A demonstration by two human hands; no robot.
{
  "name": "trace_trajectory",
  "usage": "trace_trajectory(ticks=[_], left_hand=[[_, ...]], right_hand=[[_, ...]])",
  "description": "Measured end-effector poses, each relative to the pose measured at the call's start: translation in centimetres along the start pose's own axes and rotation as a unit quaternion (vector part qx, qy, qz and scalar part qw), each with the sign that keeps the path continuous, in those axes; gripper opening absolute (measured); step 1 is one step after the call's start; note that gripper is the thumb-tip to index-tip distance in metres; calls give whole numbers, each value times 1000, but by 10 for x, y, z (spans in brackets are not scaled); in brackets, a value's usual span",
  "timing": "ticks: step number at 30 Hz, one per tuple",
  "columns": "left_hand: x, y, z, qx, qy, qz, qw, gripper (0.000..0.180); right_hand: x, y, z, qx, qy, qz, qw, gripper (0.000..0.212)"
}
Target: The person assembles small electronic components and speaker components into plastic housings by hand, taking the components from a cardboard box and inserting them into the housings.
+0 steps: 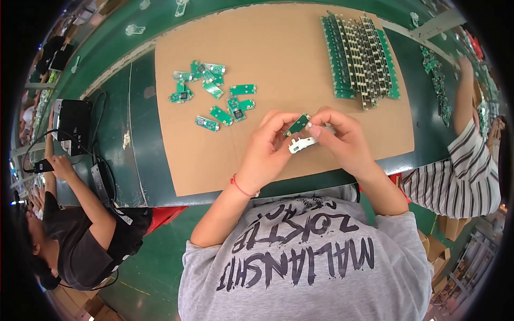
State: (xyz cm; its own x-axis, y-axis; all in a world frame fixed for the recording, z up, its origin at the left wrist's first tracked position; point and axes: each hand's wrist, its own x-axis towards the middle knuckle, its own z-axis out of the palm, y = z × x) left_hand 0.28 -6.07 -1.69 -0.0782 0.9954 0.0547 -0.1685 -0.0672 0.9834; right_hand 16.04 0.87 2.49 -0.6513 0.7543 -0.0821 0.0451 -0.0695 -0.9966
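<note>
Board (297,125), green and flat, sits above the cardboard (257,45), left hand (269,147) fingers clamped on it, right hand (347,138) fingers pinching a curved, glossy white plastic piece (301,145) (the two look separate). Loose boards (220,115) lie scattered left; ridged strips (340,64) stand bunched right, apparently unsplit.

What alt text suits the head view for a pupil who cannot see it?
A person's left hand and right hand, close together over brown cardboard, hold a small green circuit board and a white part between them. Loose green boards lie scattered at upper left; long strips sit side by side at upper right.
</note>
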Motion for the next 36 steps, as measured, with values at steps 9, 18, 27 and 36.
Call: trace_trajectory(ticks=[9, 18, 27, 36], left_hand=[[4, 20, 11, 73, 86, 76, 991, 18], [5, 36, 14, 258, 135, 250, 924, 28], [8, 27, 12, 330, 184, 338, 862, 39], [6, 29, 8, 323, 169, 344, 865, 37]], right_hand=[[-5, -15, 8, 50, -4, 36, 998, 11], [-5, -12, 14, 64, 13, -36, 997, 8], [-3, -17, 26, 80, 48, -66, 993, 7], [0, -19, 21, 40, 20, -41, 998, 9]])
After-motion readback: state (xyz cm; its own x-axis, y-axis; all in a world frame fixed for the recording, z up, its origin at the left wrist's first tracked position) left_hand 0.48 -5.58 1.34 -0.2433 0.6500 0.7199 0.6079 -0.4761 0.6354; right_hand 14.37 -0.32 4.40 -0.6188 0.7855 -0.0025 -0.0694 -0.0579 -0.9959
